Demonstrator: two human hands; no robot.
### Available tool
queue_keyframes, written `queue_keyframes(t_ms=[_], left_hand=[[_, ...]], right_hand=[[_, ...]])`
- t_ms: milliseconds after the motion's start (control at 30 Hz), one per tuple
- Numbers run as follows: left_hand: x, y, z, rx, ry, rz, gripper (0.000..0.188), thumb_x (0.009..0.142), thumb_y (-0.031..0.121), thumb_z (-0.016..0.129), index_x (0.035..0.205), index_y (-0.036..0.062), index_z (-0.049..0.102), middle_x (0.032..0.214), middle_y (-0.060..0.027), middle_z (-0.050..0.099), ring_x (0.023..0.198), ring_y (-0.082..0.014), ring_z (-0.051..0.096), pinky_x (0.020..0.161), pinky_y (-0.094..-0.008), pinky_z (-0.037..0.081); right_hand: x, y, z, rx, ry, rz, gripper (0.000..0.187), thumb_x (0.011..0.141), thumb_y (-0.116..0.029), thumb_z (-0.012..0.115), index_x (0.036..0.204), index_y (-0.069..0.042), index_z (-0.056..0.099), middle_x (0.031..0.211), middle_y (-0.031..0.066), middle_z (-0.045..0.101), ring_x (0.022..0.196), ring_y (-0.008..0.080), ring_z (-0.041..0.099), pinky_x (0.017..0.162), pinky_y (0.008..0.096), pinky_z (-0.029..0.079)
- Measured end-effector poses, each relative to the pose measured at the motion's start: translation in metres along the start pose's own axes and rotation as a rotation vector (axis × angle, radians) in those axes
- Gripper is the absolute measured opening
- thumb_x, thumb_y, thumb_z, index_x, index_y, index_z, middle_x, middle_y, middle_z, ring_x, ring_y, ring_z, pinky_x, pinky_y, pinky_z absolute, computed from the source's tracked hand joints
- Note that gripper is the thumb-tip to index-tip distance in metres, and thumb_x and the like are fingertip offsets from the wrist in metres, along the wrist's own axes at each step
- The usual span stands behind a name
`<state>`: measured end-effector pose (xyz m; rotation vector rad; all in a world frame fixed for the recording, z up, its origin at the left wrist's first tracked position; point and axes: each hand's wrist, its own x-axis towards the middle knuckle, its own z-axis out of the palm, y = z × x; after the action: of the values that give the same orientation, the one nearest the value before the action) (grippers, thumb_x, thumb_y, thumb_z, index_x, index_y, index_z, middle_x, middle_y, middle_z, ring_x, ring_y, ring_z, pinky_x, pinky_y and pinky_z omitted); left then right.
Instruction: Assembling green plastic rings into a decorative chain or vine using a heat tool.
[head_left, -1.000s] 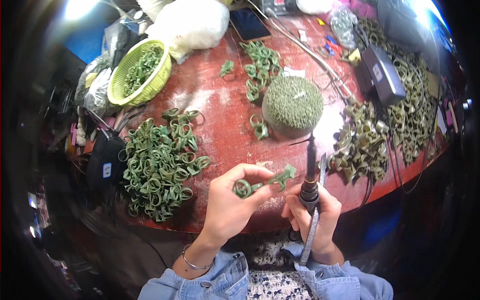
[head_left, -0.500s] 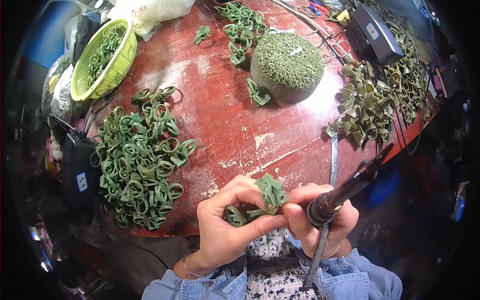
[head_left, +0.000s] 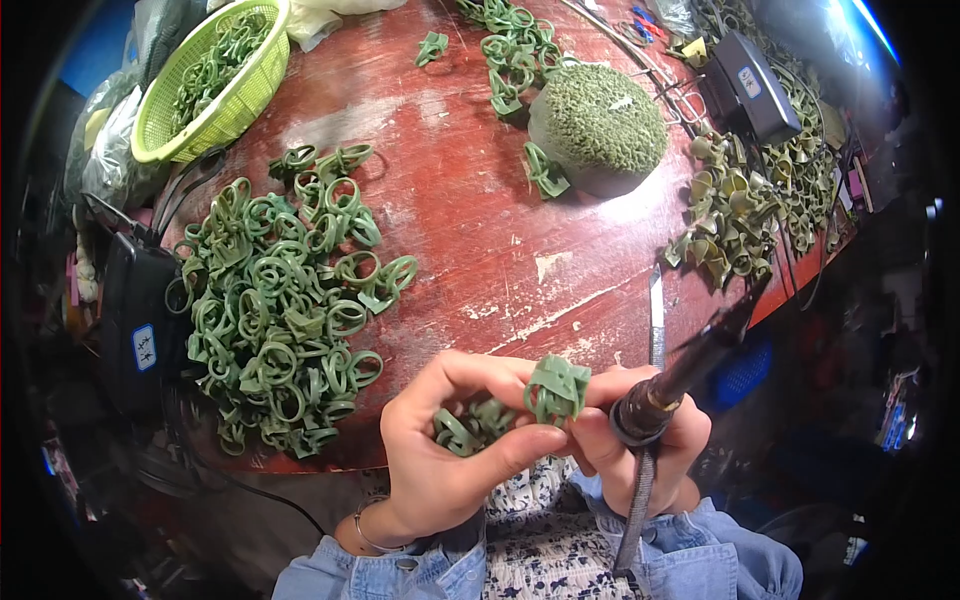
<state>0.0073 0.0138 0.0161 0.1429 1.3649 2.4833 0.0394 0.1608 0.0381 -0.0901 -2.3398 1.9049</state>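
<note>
My left hand point(head_left: 437, 440) pinches a green ring-shaped piece point(head_left: 557, 388) that looks like wax, between thumb and fingertips. Several more green rings point(head_left: 460, 425) sit in its curled palm. Closed around a dark-handled tool point(head_left: 662, 392) with a ridged, file-like grey shaft, my right hand point(head_left: 640, 440) also has its fingertips against the pinched ring. The tool's upper end rises blurred toward the camera. A flat, slant-tipped metal blade point(head_left: 657, 318) juts up from behind the right fingers and seems held there too. Left of my hands, a heap of green rings point(head_left: 280, 310) covers the table.
On the red, worn table point(head_left: 470, 270) stands a round block with a rough green top point(head_left: 605, 125). More green rings point(head_left: 515, 60) lie beside it. Olive-coloured pieces point(head_left: 735, 205) and a black box point(head_left: 755, 90) are at right; a yellow-green basket point(head_left: 215, 130) and another black box point(head_left: 145, 310) at left.
The pinched ring has turned, with its flat top now facing up more. More of the rings in my left palm show. The whole view has shifted slightly.
</note>
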Motion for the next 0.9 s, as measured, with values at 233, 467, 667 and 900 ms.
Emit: queue_keyframes(t_ms=[233, 467, 667, 900], left_hand=[[0.006, 0.0, -0.003, -0.077, 0.101, -0.148, 0.047, 0.075, 0.015, 0.071, 0.111, -0.0069, 0.047, 0.102, -0.0231, 0.059, 0.079, -0.0201, 0.061, 0.061, -0.0243, 0.051], [0.013, 0.0, -0.005, -0.001, 0.137, -0.183, 0.041, 0.078, 0.011, 0.067, 0.108, -0.0096, 0.048, 0.102, -0.0233, 0.058, 0.079, -0.0202, 0.062, 0.063, -0.0249, 0.052], [0.016, -0.004, -0.005, 0.074, 0.168, -0.186, 0.038, 0.079, 0.011, 0.065, 0.107, -0.0098, 0.049, 0.102, -0.0235, 0.059, 0.076, -0.0183, 0.061, 0.062, -0.0244, 0.05], [0.015, -0.008, -0.006, 0.087, 0.159, -0.135, 0.036, 0.08, 0.01, 0.064, 0.106, -0.009, 0.049, 0.101, -0.023, 0.059, 0.08, -0.0166, 0.059, 0.06, -0.0228, 0.048]], right_hand=[[-0.007, 0.019, -0.01, -0.164, 0.022, 0.19, 0.033, 0.07, -0.012, 0.075, 0.096, 0.002, 0.059, 0.074, 0.0065, 0.061, 0.061, 0.0114, 0.058, 0.056, 0.023, 0.045], [-0.017, 0.037, -0.023, -0.257, -0.024, 0.026, 0.039, 0.073, -0.025, 0.072, 0.095, 0.004, 0.058, 0.063, 0.0058, 0.055, 0.05, 0.0131, 0.054, 0.046, 0.0241, 0.041], [-0.026, 0.044, -0.036, -0.457, -0.075, -0.027, 0.035, 0.073, -0.024, 0.072, 0.089, 0.002, 0.057, 0.061, 0.0069, 0.054, 0.047, 0.018, 0.055, 0.043, 0.0263, 0.041], [-0.023, 0.036, -0.032, -0.56, -0.102, -0.043, 0.035, 0.069, -0.021, 0.076, 0.087, 0.002, 0.057, 0.062, 0.0091, 0.057, 0.049, 0.0207, 0.057, 0.045, 0.028, 0.044]])
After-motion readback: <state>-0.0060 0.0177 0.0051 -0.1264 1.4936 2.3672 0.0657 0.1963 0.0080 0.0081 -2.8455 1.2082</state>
